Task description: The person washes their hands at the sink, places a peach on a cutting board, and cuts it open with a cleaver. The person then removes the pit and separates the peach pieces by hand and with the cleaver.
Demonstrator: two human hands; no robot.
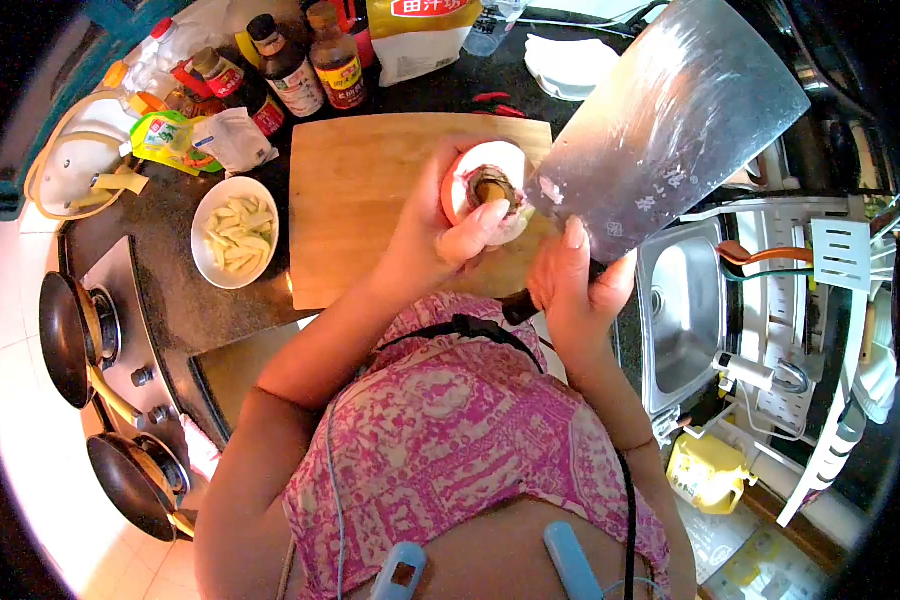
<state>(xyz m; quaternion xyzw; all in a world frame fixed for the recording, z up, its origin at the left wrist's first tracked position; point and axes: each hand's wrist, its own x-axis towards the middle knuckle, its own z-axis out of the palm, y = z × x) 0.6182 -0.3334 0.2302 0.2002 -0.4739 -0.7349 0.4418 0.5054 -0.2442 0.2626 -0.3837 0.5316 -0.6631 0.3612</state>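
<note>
My left hand is wrapped round what looks like an onion, pale and pinkish with a dry brown end facing up. Above the wooden cutting board I hold it, near the board's right side. My right hand grips a large cleaver by its dark handle, the thumb lying against the blade. The broad blade points up and to the right, its lower left corner close to the onion. Small pale bits cling to the metal.
A white bowl of pale cut strips stands left of the board. Sauce bottles and a seasoning bag line the back. Red chillies lie behind the board. The sink is at right; two pans are at left.
</note>
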